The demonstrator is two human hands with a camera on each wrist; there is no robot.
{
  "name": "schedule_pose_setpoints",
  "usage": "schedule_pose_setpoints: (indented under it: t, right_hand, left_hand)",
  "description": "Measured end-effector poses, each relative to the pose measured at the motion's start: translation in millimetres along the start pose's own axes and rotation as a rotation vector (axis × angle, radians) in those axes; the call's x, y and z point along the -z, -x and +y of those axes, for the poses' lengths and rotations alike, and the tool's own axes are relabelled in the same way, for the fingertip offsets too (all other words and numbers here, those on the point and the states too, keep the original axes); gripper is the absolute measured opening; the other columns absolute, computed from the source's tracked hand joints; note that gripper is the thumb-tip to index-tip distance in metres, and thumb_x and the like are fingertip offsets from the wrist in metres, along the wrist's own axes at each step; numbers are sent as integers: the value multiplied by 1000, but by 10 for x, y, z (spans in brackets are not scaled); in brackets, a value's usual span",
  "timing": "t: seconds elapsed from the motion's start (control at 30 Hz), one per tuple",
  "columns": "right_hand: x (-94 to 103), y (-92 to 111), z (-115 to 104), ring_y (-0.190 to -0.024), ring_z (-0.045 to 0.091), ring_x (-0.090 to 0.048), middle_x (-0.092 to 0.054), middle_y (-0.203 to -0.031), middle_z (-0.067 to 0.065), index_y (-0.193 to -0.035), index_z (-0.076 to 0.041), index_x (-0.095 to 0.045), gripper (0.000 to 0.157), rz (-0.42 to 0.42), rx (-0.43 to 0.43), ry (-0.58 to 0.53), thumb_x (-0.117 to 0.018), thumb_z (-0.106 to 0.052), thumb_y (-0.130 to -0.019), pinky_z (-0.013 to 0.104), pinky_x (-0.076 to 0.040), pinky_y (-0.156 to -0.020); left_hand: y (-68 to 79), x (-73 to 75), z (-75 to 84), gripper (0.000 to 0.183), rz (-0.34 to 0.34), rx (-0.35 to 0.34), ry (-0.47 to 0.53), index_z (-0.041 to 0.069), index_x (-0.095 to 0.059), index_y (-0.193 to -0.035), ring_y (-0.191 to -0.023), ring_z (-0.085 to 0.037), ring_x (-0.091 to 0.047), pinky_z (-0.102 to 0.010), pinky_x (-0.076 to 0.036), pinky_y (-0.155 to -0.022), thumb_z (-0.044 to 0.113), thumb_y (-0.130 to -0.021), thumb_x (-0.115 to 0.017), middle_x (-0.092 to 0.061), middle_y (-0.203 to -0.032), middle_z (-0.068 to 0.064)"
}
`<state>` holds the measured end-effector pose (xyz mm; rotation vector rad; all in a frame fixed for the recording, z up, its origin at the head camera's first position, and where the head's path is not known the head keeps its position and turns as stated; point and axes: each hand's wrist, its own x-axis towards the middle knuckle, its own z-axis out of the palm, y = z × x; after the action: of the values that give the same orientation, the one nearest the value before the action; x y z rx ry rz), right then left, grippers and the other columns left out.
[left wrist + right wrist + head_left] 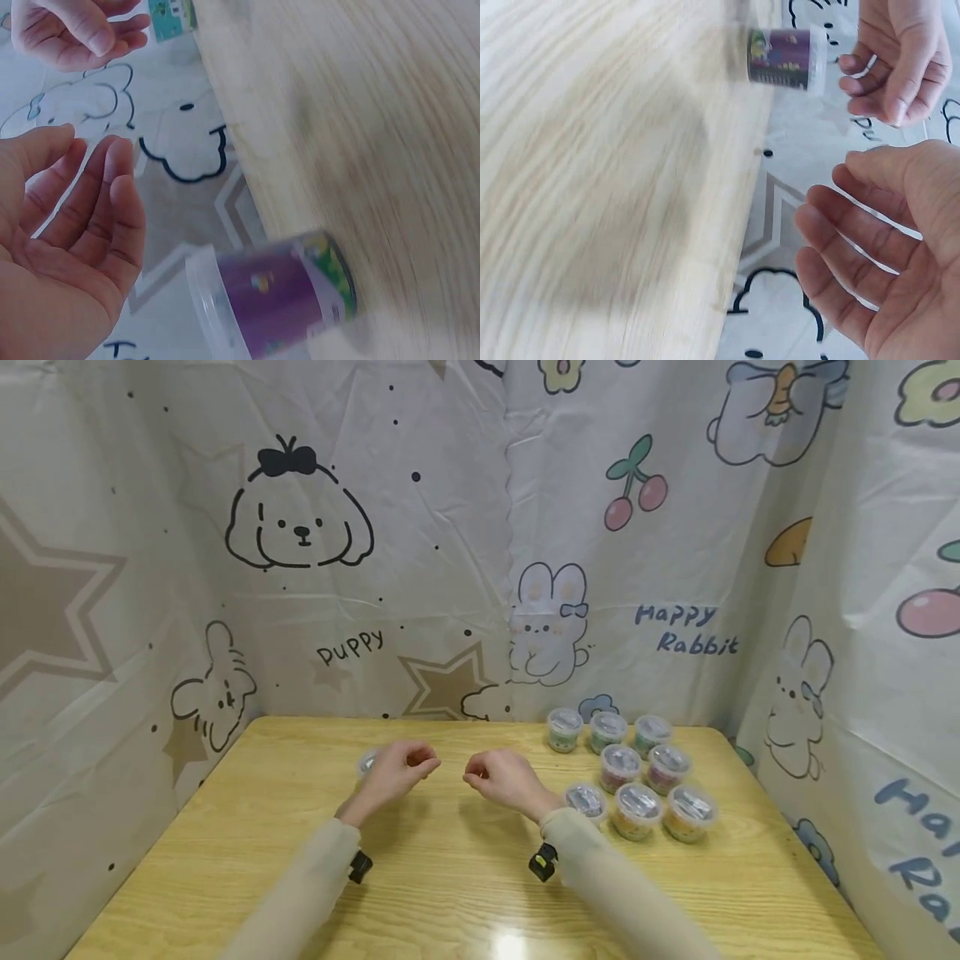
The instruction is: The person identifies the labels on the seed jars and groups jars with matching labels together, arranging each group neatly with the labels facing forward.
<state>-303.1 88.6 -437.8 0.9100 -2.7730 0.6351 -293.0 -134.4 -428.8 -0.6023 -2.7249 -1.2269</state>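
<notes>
Both hands hover over the middle of the wooden table, apart from each other and holding nothing. My left hand [395, 770] has loosely bent fingers, with a gap between thumb and fingertips in the left wrist view. Just behind and left of it stands a tub with a purple label [274, 296] and a clear lid, mostly hidden by the hand in the head view. My right hand [508, 778] faces it with fingers likewise loosely curved. Nearest to the right hand is a lidded tub [586, 802], partly covered by the right forearm.
On the table's right side stand several clear-lidded tubs: green ones [608, 732] at the back, purple ones [620, 767] in the middle and orange ones [637, 811] in front. A printed cloth [442, 593] hangs behind and beside the wooden table [247, 827].
</notes>
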Motion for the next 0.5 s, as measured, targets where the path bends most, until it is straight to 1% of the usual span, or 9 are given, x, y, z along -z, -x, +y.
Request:
schedule_pose_setpoints:
  t: [0.07,0.2,0.33,0.4,0.5]
  right_hand:
    - [-37,-43,-45,-69,3,-58,-69,-79,-10,-90,-20,-75,12,-9,2,1,-65,-26,-94,24,-47,-63]
    - [-104,-121,-113,-69,2,-58,-69,-80,-10,-92,-20,-75,12,3,18,8,-65,-26,-94,24,-49,-65]
    - [-175,-173,-155,-67,1,-58,-70,-80,-10,-92,-20,-76,12,13,33,19,-65,-26,-94,22,-49,-65]
    - [-204,-199,-172,-68,0,-58,-71,-82,-10,-93,-20,-76,12,11,31,26,-66,-27,-94,22,-49,-65]
    - [-231,-237,-205,-68,0,-58,-71,-82,-10,-93,-20,-75,12,15,21,33,-66,-27,-94,22,-49,-66]
  left_hand:
    - [33,66,-30,12,21,13,1,11,-71,-93,-68,-13,-59,-26,-49,-58,22,-96,-65,-66,-79,1]
    - [76,182,-106,13,62,11,7,11,-72,-96,-69,-17,-62,-28,-51,-60,23,-96,-65,-69,-83,-2]
    - [131,270,-185,12,110,27,-3,14,-72,-95,-71,-15,-62,-29,-51,-65,25,-96,-66,-71,-86,-4]
    - [158,311,-222,11,131,34,-21,15,-72,-94,-72,-14,-61,-29,-50,-66,25,-95,-66,-71,-86,-4]
    - [182,375,-284,10,166,24,-62,15,-72,-93,-77,-13,-61,-30,-50,-69,24,-94,-67,-72,-87,-2]
